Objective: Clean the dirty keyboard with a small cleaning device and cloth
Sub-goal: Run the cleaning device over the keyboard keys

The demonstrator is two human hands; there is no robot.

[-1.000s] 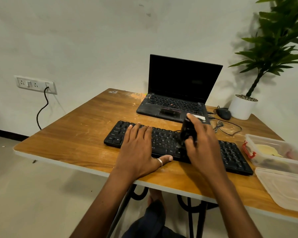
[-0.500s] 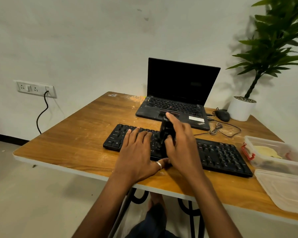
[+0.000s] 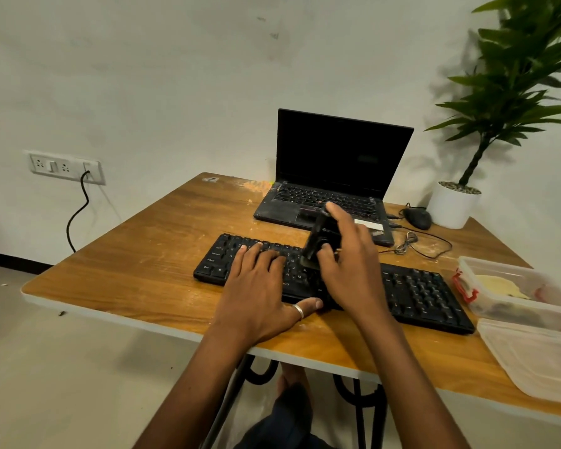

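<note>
A black keyboard [image 3: 418, 293] lies across the wooden table [image 3: 143, 273] near its front edge. My left hand [image 3: 256, 286] rests flat on the keyboard's left half, fingers spread over the keys, thumb with a ring at the front edge. My right hand [image 3: 350, 267] grips a small black cleaning device [image 3: 321, 241], tilted, its lower end on the keys at the keyboard's middle. No cloth is visible.
An open black laptop [image 3: 334, 176] stands behind the keyboard. A black mouse [image 3: 418, 218] with its cable and a white potted plant [image 3: 450, 205] sit at the back right. A clear plastic box [image 3: 512, 286] and its lid [image 3: 538, 361] lie at the right edge.
My right hand has carried the device leftward along the keyboard from the right of centre to the middle, close to my left hand. My left hand has stayed in place.
</note>
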